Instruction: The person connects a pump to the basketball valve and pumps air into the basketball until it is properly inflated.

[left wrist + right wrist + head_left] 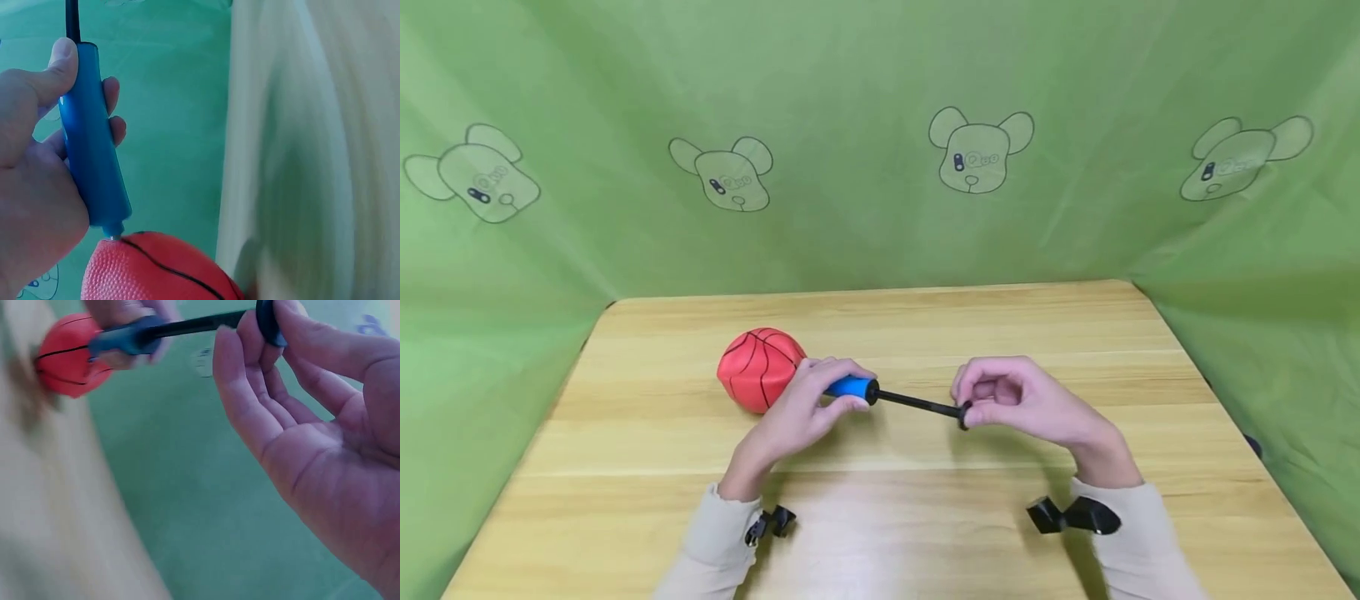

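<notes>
A blue hand pump (852,387) is held above the table with its black rod (917,402) drawn out to the right. My left hand (805,408) grips the blue barrel, thumb on one side and fingers round the other. At the rod's end, my right hand (1026,400) pinches the black round handle (270,324) between thumb and fingers. In the left wrist view the pump's nozzle (113,230) meets the top of a red ball (162,269) with black lines. That ball looks partly collapsed, with uneven sides, and rests on the table left of my left hand.
The wooden table (880,533) spreads beneath both hands. Green cloth (865,242) printed with bear heads hangs behind it and at both sides. Small black devices (1075,515) are strapped to both wrists over light sleeves.
</notes>
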A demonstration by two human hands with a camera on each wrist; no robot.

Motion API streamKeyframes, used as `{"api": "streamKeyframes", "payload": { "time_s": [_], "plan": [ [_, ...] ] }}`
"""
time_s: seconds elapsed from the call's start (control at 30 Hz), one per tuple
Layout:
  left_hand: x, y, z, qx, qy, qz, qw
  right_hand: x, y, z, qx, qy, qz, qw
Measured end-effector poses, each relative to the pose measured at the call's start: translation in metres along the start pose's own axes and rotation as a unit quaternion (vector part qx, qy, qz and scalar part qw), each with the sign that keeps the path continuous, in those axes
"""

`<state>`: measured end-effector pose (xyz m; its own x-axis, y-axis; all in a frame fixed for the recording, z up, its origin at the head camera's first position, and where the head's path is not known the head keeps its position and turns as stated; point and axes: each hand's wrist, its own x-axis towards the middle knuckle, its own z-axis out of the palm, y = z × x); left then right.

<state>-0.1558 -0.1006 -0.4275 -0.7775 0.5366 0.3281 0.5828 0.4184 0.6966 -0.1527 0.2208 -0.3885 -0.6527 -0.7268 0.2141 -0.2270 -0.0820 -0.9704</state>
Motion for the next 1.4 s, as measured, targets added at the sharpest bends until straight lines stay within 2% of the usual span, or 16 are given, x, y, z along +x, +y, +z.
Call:
{"api": "streamKeyframes", "payload": {
  "time_s": [0.07, 0.2, 0.37, 0.53, 0.63, 0.73, 0.83, 1.07, 1.17, 1.27, 1.4],
  "plan": [
    [0.001, 0.0, -0.003, -0.002, -0.001, -0.002, 1.0, -0.003, -0.007, -0.003, 0.001, -0.005, -0.009, 0.9999],
    [0.002, 0.001, -0.002, 0.008, -0.008, -0.003, 0.9999, -0.004, -0.008, -0.003, -0.005, -0.004, 0.001, 1.0],
    [0.001, 0.003, 0.01, 0.02, -0.007, 0.009, 0.9997, 0.002, 0.009, 0.003, -0.013, 0.009, 0.024, 0.9996],
    [0.001, 0.005, 0.03, 0.006, -0.031, 0.011, 0.9995, 0.012, 0.034, 0.015, -0.024, 0.014, 0.041, 0.9988],
    [0.0, 0.006, 0.034, 0.001, -0.04, 0.008, 0.9992, 0.019, 0.044, 0.022, -0.019, 0.018, 0.051, 0.9984],
    [-0.001, 0.005, 0.031, 0.01, -0.04, 0.015, 0.9991, 0.023, 0.048, 0.025, -0.006, 0.019, 0.055, 0.9983],
    [-0.001, 0.003, 0.024, 0.019, -0.035, 0.02, 0.999, 0.023, 0.043, 0.025, -0.004, 0.013, 0.051, 0.9986],
    [0.0, 0.001, 0.002, 0.004, -0.003, 0.011, 0.9999, 0.005, 0.005, 0.007, -0.009, 0.001, -0.011, 0.9999],
    [0.0, 0.001, -0.003, -0.003, 0.003, 0.007, 1.0, -0.001, -0.007, 0.001, -0.001, -0.005, -0.023, 0.9997],
    [0.0, 0.002, -0.004, 0.0, 0.0, 0.005, 1.0, -0.002, -0.01, 0.0, 0.003, -0.009, -0.024, 0.9997],
    [-0.001, 0.004, 0.001, 0.006, -0.004, 0.008, 0.9999, 0.0, -0.001, 0.005, 0.002, 0.003, -0.009, 1.0]
  ]
}}
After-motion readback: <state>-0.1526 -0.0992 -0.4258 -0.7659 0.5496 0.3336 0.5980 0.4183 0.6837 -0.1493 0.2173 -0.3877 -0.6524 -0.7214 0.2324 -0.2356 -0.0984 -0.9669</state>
